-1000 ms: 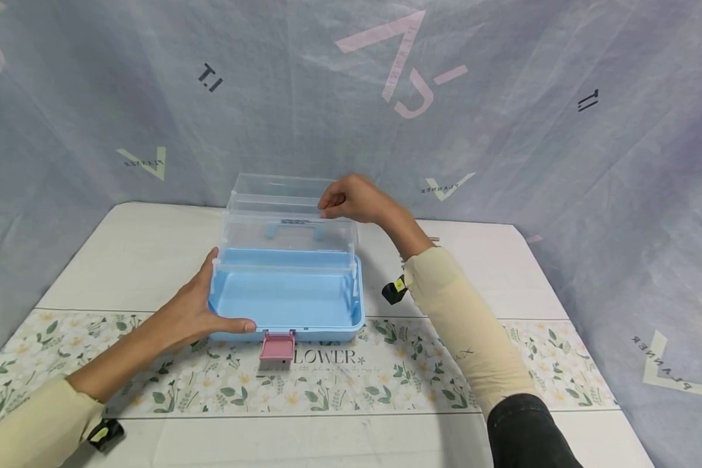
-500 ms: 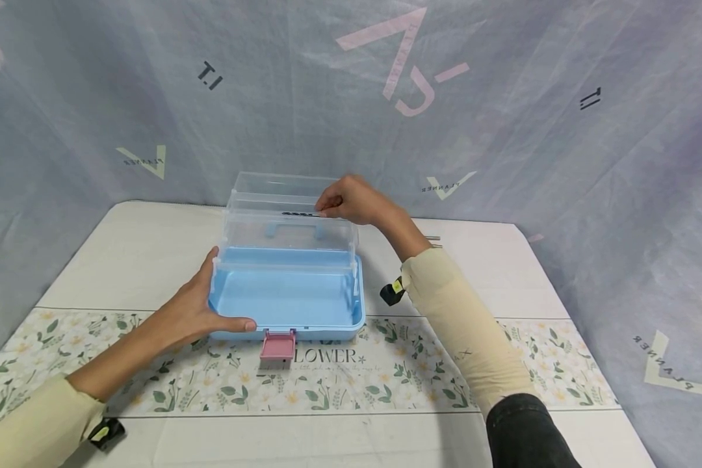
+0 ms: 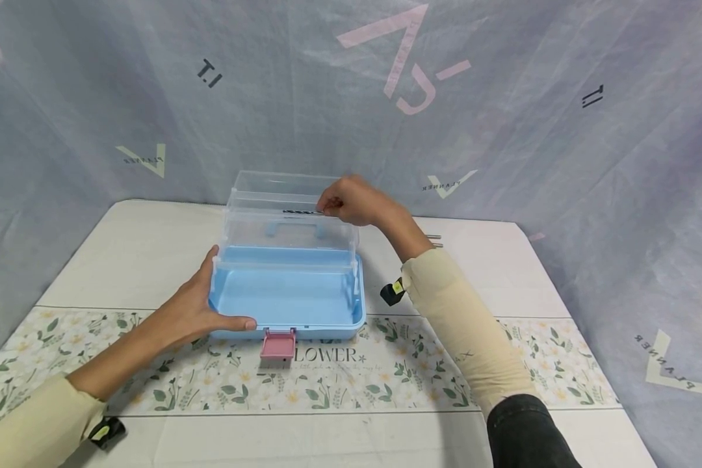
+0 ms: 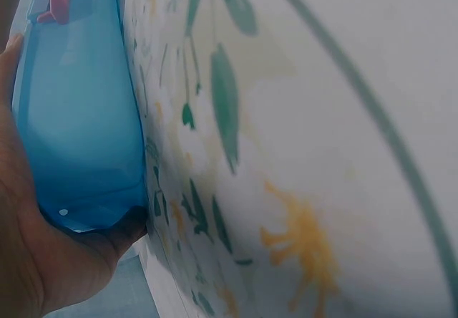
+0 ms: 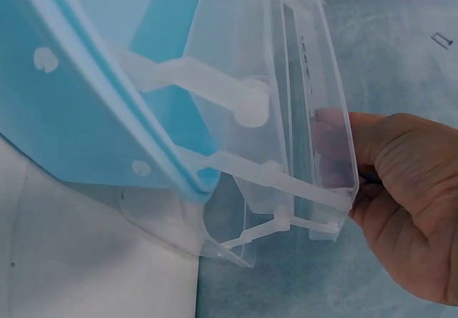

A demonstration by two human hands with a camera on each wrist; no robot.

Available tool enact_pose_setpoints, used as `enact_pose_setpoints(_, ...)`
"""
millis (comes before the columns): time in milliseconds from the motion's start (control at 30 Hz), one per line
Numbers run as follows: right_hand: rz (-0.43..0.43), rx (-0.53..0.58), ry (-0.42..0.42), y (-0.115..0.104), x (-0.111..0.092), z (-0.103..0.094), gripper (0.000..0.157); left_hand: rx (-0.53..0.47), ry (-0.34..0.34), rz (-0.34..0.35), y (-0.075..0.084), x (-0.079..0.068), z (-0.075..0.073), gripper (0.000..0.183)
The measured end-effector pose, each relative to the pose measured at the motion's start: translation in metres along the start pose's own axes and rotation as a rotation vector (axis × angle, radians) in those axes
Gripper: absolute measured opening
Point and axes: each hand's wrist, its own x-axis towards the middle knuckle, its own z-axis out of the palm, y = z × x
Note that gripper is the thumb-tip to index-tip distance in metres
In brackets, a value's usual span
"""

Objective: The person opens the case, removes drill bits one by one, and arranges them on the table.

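Note:
A light blue storage box (image 3: pixel 286 300) with a pink latch (image 3: pixel 278 346) stands with its clear lid and tiered trays raised at the back. My left hand (image 3: pixel 195 305) grips its left end, thumb along the front rim; in the left wrist view the hand (image 4: pixel 57 253) wraps that end. My right hand (image 3: pixel 357 200) reaches over the upper clear tray (image 3: pixel 281 201). Its fingertips pinch one end of a thin dark drill bit (image 3: pixel 300 211) with a spiral pattern. In the right wrist view the fingertips show blurred through the tray wall, beside the drill bit (image 5: pixel 308 71).
Two thin metal rods (image 3: pixel 435 240) lie on the table behind my right forearm, partly hidden. A floral-banded white cloth (image 3: pixel 152 377) covers the table. Grey printed fabric (image 3: pixel 292 97) hangs at the back and sides. White hinge arms (image 5: pixel 236 96) link the box and trays.
The dark drill bit has shifted slightly up and right in the upper tray, now clearer at my right fingertips. My right hand moved only slightly. My left hand stays on the box.

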Motion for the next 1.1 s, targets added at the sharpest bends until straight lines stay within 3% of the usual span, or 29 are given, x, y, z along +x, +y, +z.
enact_pose_setpoints(167,-0.013,-0.018,-0.002,0.0,-0.002,0.002,0.025,0.003,-0.002,0.0,0.0,-0.001,0.0,0.167)
enact_pose_setpoints(400,-0.052,0.046,0.067,0.003,-0.007,0.006,0.03,-0.007,0.003,0.001,0.0,0.0,0.0,0.167)
enact_pose_setpoints(633,-0.012,0.139,0.101,0.005,-0.02,0.001,0.029,-0.011,-0.002,0.01,-0.001,-0.001,0.0,0.166)
enact_pose_setpoints(1100,0.009,0.171,0.14,0.022,-0.054,-0.004,0.028,-0.013,-0.001,0.006,-0.001,0.0,0.001,0.167)
